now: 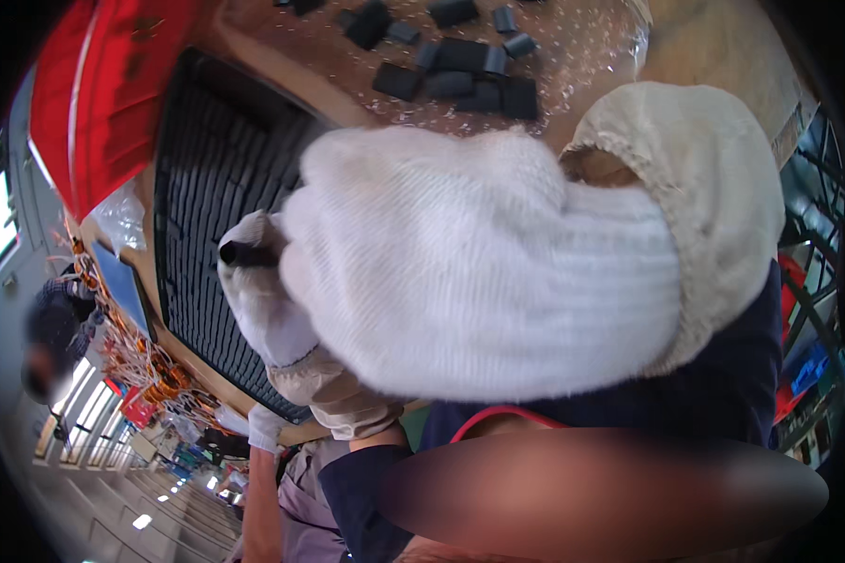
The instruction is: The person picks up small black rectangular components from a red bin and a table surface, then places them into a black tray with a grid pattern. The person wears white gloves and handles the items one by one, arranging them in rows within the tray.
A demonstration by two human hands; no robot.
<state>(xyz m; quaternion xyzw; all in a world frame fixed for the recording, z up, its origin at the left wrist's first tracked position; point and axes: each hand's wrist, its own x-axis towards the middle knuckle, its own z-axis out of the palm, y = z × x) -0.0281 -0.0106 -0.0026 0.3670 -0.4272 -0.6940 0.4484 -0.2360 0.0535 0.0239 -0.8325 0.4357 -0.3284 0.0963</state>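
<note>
head view, two gloved hands close to the camera. the right hand [498,263], in a white knit glove with a cream cuff, fills the middle of the picture; it is seen from the back, very near the lens, so whether its fingers are open or closed cannot be told. the left hand [263,300], also in a white glove, lies to the left of it and partly behind it — its fingers are closed around a small black cylinder [244,254], whose end sticks out to the left of the glove. the cylinder sits just above a black ribbed tray [207,188], a long panel of narrow slots that runs from the far left toward the near middle and rests on the wooden desk [291,56]. at the far side of the desk, well apart from the hands, lies a loose group of black blocks [460,66], some flat and some rounded, on a clear plastic sheet. a red bin [103,84] stands at the far left, just beside the tray. bundles of copper wire coils [141,361] lie along the left edge of the tray. another person's gloved hand [265,427] shows at the near left, apart from the two hands described — a further person stands at the far left edge, blurred.
</note>
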